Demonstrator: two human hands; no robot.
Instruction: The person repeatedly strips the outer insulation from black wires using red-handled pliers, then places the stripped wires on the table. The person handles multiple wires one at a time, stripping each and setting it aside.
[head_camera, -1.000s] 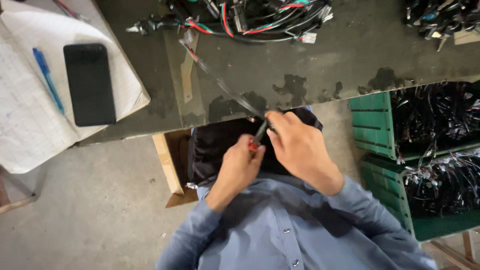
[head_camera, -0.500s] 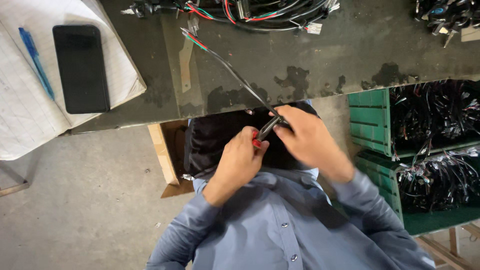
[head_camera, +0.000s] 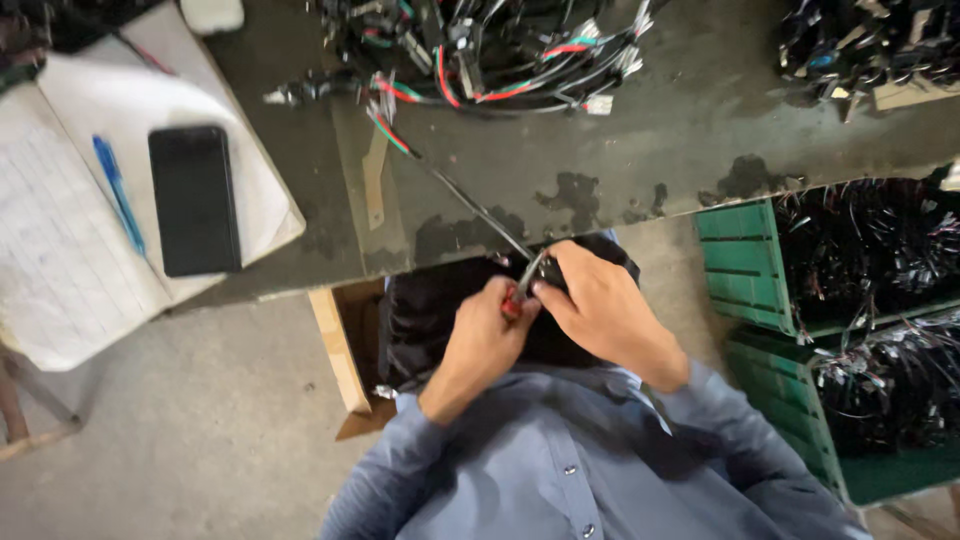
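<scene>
Left hand (head_camera: 490, 335) closed around a small red-handled tool (head_camera: 522, 288), right hand (head_camera: 600, 305) pinching the near end of a thin dark cable (head_camera: 470, 205), both just off the near edge of the tabletop (head_camera: 650, 150) above my lap. Cable runs slantwise across the tabletop from my fingers to the tangle of black, red and green wires (head_camera: 480, 50) at the far edge. Black phone (head_camera: 195, 200) and blue pen (head_camera: 118, 192) on an open notebook (head_camera: 60, 250) at the left end; green crates (head_camera: 750, 265) of black wiring below the right end.
</scene>
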